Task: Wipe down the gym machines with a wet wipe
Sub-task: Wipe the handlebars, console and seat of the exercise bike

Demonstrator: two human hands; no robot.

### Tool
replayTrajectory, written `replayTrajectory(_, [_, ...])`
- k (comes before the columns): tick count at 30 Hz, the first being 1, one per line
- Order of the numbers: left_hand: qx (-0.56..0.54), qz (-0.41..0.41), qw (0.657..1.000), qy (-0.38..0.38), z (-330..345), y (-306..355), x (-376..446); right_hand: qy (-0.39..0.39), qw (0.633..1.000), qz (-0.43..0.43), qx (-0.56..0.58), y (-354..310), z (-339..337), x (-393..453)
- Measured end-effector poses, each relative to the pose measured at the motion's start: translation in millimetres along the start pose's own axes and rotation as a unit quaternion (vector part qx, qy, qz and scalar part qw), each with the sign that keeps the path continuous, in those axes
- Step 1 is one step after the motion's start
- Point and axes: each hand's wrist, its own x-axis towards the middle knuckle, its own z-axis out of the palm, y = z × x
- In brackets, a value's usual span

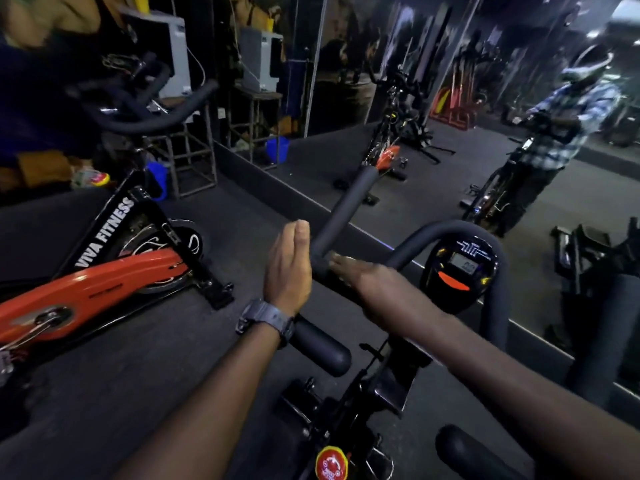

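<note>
1. A wall mirror runs along the far side of the dark floor.
2. An orange spin bike stands at the floor's left edge.
3. The near bike's padded handlebar rises in the middle, its console to the right.
4. The left hand is upright, fingers straight and together, just left of the bar.
5. The right hand lies flat, fingertips touching the bar.
6. A wristwatch sits on the left wrist.
7. No wipe can be made out.
</note>
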Motion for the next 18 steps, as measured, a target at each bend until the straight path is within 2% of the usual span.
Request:
replayTrajectory(4, [0.007, 0.008, 1.000, 0.017, -2.2, -0.2, -1.4, 0.015, 0.998, 0.029, -0.058, -30.8, 13.4, 50.1])
replayTrajectory(7, [-0.001, 0.006, 0.999, 0.038, -2.6, -0.3, -1.7, -0.002, 0.992, -0.080, -0.098, -31.5, 6.7, 18.1])
replayTrajectory(8, [0.000, 0.010, 0.999, 0.039, -1.4, 0.1, -1.7, 0.014, 0.988, -0.120, -0.098, -24.5, 4.9, 2.8])
replayTrajectory(10, [0.006, 0.018, 0.999, 0.039, -2.1, -0.7, -0.6, 0.062, 0.985, -0.124, -0.102, -9.4, 9.3, -10.8])
replayTrajectory(15, [0.019, 0.023, 0.999, 0.026, 0.0, -3.5, 0.7, -0.013, 0.993, 0.096, -0.071, -25.0, 14.2, 39.4])
replayTrajectory(18, [0.020, 0.014, 0.999, 0.030, -1.2, -2.9, 1.9, -0.028, 0.978, 0.201, 0.046, -35.1, -3.5, 64.5])
